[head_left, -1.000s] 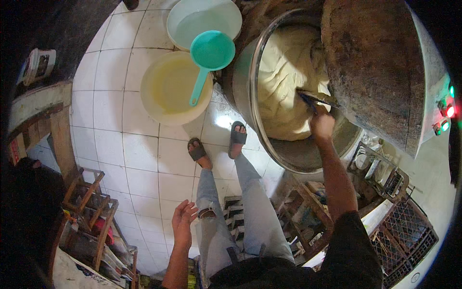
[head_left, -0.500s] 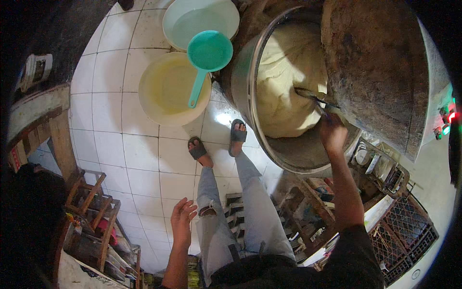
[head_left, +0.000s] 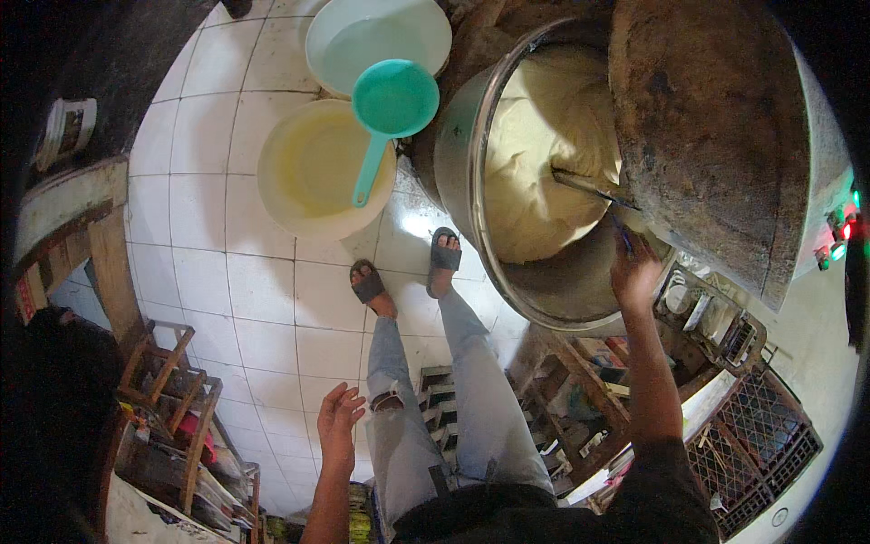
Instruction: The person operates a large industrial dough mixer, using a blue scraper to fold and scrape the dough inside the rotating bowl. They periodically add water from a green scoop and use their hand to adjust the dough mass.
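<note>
A pale, soft dough (head_left: 535,195) fills much of a large metal mixing bowl (head_left: 476,181) on the right. From under the big mixer head comes a dark mixer arm (head_left: 587,184), sunk in the dough. My right hand (head_left: 637,272) is over the bowl's near right side, below that arm. Its fingers are closed round a slim, bluish tool (head_left: 623,238) whose kind I cannot make out. My left hand (head_left: 340,412) hangs beside my left leg, fingers loosely apart and holding nothing.
The worn brown mixer head (head_left: 711,136) overhangs the bowl. A teal dipper (head_left: 393,100) lies across a cream basin (head_left: 272,195) and a whitish basin (head_left: 313,45). Wooden racks (head_left: 186,426) stand lower left. A black crate (head_left: 748,453) sits lower right, near small coloured lights (head_left: 843,231).
My right hand has shifted slightly right and down, drawing the slim tool away from the mixer arm. The dough's surface has changed shape. My left hand has stayed nearly in place.
</note>
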`<state>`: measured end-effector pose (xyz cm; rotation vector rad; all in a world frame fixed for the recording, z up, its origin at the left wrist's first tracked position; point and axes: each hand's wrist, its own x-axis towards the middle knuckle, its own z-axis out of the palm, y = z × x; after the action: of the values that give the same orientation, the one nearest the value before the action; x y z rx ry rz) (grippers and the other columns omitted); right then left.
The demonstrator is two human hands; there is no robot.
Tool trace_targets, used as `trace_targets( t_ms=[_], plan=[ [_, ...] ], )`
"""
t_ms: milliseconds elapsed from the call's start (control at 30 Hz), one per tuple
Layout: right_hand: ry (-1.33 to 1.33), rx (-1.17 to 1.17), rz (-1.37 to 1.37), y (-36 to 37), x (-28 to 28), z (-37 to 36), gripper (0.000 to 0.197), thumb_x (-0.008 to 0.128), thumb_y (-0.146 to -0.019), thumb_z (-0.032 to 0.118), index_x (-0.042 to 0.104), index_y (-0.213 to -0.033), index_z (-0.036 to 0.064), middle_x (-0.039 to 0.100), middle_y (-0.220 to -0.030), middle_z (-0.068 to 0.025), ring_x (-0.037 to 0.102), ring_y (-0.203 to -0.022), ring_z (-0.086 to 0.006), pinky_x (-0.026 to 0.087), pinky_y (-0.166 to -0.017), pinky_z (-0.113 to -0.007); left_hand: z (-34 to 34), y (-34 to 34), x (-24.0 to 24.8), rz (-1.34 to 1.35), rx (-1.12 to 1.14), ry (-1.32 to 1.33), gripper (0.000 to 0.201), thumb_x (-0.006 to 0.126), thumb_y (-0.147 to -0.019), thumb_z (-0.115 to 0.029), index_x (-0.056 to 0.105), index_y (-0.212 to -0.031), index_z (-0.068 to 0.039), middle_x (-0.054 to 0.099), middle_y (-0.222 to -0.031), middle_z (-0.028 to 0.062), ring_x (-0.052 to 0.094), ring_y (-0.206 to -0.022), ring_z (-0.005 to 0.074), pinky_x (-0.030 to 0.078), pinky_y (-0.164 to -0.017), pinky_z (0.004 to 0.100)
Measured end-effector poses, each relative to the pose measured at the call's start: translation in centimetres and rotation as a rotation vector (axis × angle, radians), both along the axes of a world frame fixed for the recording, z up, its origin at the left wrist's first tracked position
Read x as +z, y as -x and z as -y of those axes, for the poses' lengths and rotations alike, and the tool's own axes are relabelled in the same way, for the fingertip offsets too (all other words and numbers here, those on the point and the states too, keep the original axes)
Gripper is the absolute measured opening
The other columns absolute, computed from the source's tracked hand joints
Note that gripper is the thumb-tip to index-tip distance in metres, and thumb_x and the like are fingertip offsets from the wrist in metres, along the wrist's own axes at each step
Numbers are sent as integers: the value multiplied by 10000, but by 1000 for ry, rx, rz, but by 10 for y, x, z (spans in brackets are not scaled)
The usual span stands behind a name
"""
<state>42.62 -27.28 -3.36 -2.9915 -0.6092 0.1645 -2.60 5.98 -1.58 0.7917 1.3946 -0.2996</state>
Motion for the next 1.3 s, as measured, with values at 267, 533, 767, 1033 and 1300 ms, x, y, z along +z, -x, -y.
trace_targets(
  t_ms=[267,533,767,1033,1300],
  plan=[
    [-34,182,-255,39,-32,-39,239,682,-871,85,734,-1104,87,726,-968,-165,709,-858,-386,575,-759,-463,9,-21,13,89,-27,15,590,624,-1005,-340,462,-1454,8,575,-1368,183,606,-1231,294,481,-1045,431],
    [-149,-19,-243,59,123,-22,243,686,-884,-53,743,-1111,12,741,-991,-199,744,-892,-351,575,-770,-398,12,-11,5,46,-12,8,534,595,-1020,-293,472,-1444,8,593,-1342,168,609,-1222,291,479,-1043,428],
    [-71,-85,-96,51,137,-2,192,707,-892,-41,730,-1082,-27,738,-969,-194,739,-854,-313,570,-780,-371,18,-6,2,38,-26,42,534,586,-1029,-293,466,-1447,16,579,-1350,177,612,-1207,291,483,-1033,429],
    [-53,-44,10,18,83,-6,204,693,-936,27,742,-1133,17,749,-1050,-196,745,-927,-348,579,-805,-396,9,-2,4,8,-26,10,571,607,-1018,-332,466,-1450,15,580,-1346,171,613,-1205,288,485,-1031,427],
    [387,169,-181,-4,-75,-55,360,638,-828,134,693,-1181,94,730,-1064,-148,737,-877,-357,594,-740,-510,20,-36,4,104,-29,65,554,632,-1009,-317,483,-1429,13,597,-1333,169,623,-1203,285,505,-1036,411]
  ],
)
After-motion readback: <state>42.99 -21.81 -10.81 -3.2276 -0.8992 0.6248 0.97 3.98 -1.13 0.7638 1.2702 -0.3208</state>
